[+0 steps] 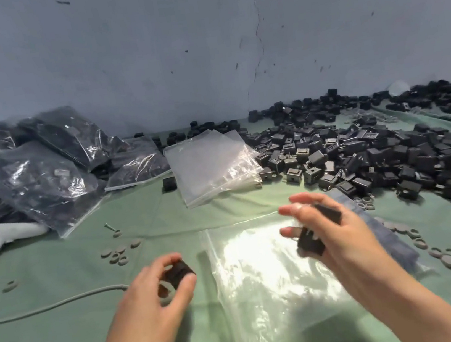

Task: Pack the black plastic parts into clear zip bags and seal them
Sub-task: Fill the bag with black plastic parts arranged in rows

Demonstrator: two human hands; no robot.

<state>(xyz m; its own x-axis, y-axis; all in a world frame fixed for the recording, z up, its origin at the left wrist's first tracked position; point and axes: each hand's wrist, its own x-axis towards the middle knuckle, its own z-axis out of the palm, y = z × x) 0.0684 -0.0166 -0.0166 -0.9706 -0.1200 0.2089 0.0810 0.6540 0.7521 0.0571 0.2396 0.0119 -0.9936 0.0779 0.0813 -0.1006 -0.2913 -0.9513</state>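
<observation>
Bag: clear, flat on green cloth.
Left hand: curled round one black part, just left of it.
Right hand: grips two more parts over it.

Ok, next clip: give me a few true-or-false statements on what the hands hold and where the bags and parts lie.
1. The left hand holds a black part. True.
2. The right hand is empty. False: it holds black parts.
3. A clear bag lies flat on the cloth. True.
4. The filled bags lie on the right. False: they lie on the left; the loose pile is on the right.
</observation>
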